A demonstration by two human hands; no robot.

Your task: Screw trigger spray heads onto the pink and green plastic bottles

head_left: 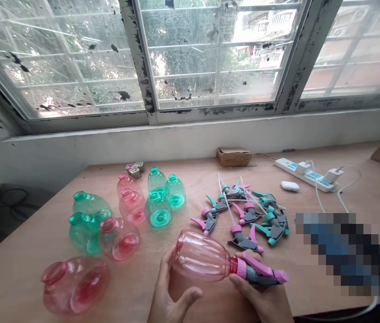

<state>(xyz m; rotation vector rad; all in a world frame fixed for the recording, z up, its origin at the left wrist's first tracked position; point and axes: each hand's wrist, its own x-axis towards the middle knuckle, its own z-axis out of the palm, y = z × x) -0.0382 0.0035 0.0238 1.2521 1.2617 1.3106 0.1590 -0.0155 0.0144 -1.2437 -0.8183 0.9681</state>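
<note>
Wooden table (pixel 24 269) below a grimy window. Left: empty bottles (pixel 158 211), pink and green. Centre, near edge: left hand (pixel 169 300), fingers cupped under pink bottle (pixel 199 258) held sideways. Right hand (pixel 264 300), fingers closed on sprayer head (pixel 260 271) at its neck. Behind: sprayer pile (pixel 246 211). Step, as judged: head going on; tightening calls for a steady twist.

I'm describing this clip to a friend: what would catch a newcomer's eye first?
First, the pink bottle at front centre, held sideways by the left hand, right hand on its sprayer. Then loose pink and green bottles at left, and a pile of sprayers just beyond.
</note>
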